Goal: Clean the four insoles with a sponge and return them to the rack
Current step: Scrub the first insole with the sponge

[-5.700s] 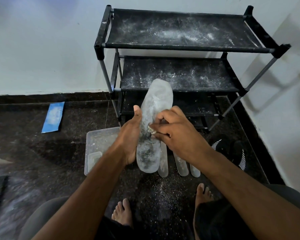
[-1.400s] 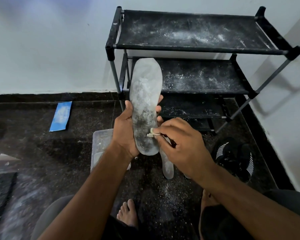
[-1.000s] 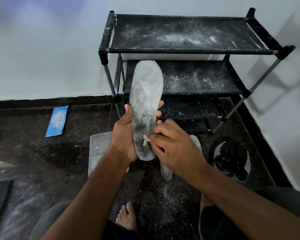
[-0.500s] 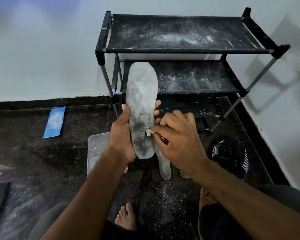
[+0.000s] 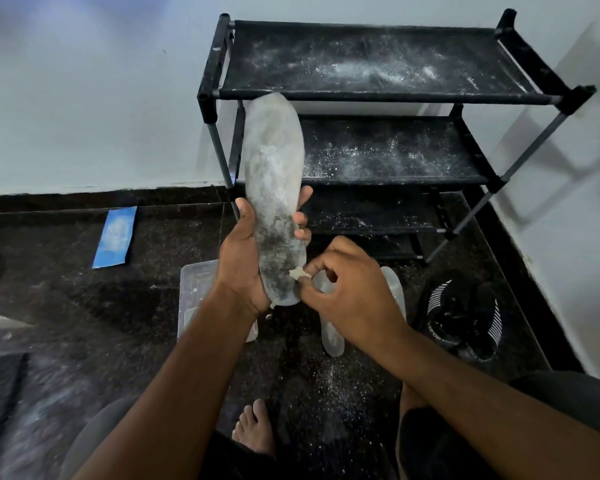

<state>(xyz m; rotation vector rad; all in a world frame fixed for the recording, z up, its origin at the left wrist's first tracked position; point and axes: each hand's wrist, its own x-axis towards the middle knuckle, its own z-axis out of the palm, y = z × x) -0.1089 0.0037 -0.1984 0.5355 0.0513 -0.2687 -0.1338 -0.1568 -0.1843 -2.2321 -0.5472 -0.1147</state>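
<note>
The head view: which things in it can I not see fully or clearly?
- Sponge: only a small pale scrap shows; the right hand pinching it covers the rest.
- Insoles on the floor: the right hand and forearm cover most of them, so their count is unclear.
- Plastic tub: the left hand and forearm hide its right part.
- Held insole: its back side faces away.

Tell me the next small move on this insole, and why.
Probably stroke the sponge upward along the insole. The right hand pinches it at the darker heel end, while the left hand holds the insole upright and its upper part looks pale and dusty.
</note>
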